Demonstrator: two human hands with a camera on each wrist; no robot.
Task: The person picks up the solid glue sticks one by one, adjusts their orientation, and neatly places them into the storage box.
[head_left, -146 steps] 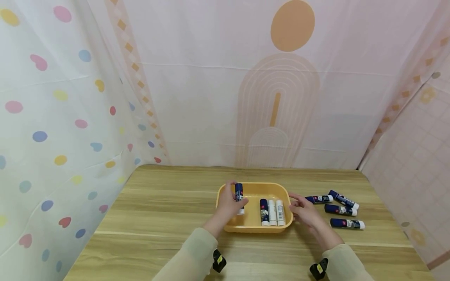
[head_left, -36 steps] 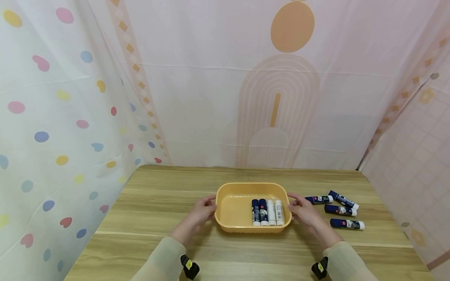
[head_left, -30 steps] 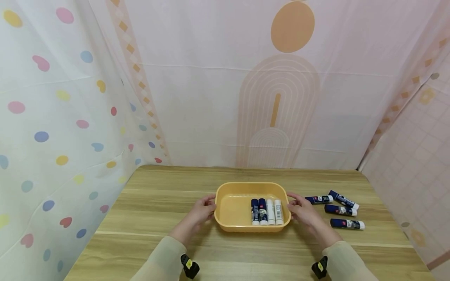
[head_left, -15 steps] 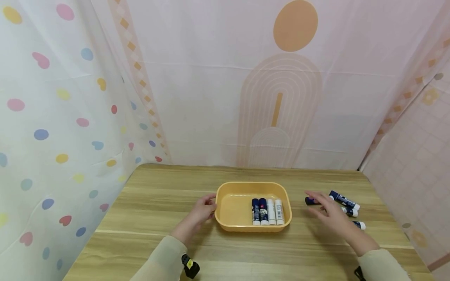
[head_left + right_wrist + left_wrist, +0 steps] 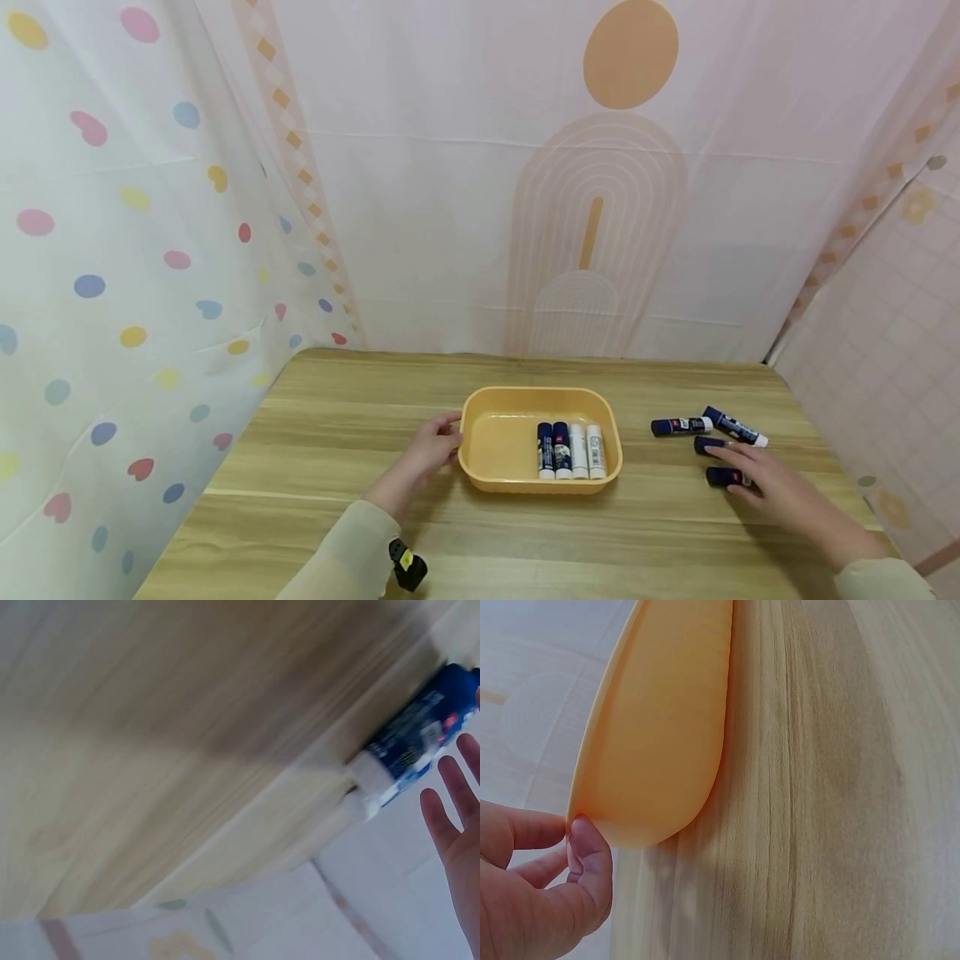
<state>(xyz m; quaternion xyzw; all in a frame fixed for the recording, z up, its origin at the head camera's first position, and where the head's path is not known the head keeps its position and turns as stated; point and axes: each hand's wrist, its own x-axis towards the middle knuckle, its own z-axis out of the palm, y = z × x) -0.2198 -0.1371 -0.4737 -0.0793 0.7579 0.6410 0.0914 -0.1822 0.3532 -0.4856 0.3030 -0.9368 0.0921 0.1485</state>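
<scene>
My left hand point(image 5: 426, 454) pinches the left rim of a yellow plastic tray point(image 5: 501, 486); the left wrist view shows thumb and forefinger at the tray's edge point(image 5: 652, 727). Inside, toward the right, two navy glue sticks point(image 5: 553, 450) and two white ones point(image 5: 587, 452) lie side by side. My right hand point(image 5: 780, 492) is over the loose navy glue sticks on the right, its fingers extended. It partly covers the nearest glue stick point(image 5: 722, 477) and the one behind it point(image 5: 708, 445). In the right wrist view the fingers are apart from a blurred glue stick point(image 5: 416, 735).
Two more navy glue sticks point(image 5: 680, 427) point(image 5: 735, 426) lie farther back on the wooden table point(image 5: 337, 417), close together. Patterned cloth point(image 5: 420, 208) hangs behind the table and at both sides.
A navy glue stick went from my left hand into the row; the left hand then took the tray's rim. My right hand let go of the tray and moved right, over the loose glue sticks.
</scene>
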